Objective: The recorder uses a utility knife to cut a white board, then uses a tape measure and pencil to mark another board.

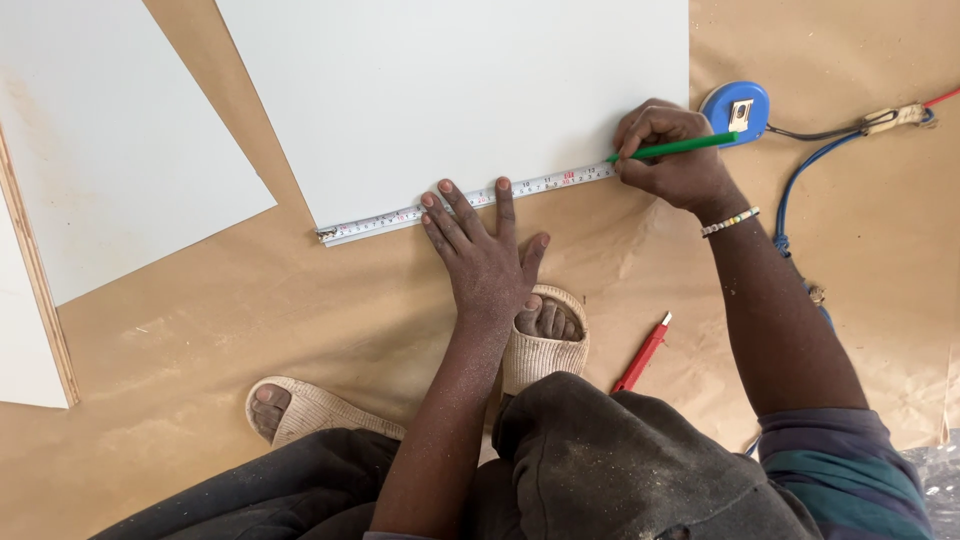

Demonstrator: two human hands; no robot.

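- Left hand (483, 258): flat and fully spread, palm down on the brown paper floor covering (200, 330). The fingertips press the tape measure blade (460, 203) against the near edge of the white panel (470, 90). It grips nothing.
- Right hand (668, 150): curled closed around a green pencil (680, 147). The pencil point meets the blade at the panel's near right corner; the shaft runs off to the right.
- A beaded bracelet (730, 222) sits on the right wrist.
- Tape measure blade: lies drawn out along the panel's near edge, its hooked end at the left near corner. It runs right, passing under the right hand.
- Blue tape measure case (736, 108): rests on the paper just right of the panel, beyond the right hand.
- White panel: lies flat, filling the far centre of the scene.
- A second white board (110, 140) lies to the far left, apart from the panel. A third board with a bare wood edge (38, 290) shows at the left border.
- Red utility knife (642, 352): on the paper near right, between the right forearm and the right foot, untouched.
- Blue cord (800, 175): loops on the paper at the right, beyond the case.
- Both feet are in pale woven sandals (545, 350), near centre.
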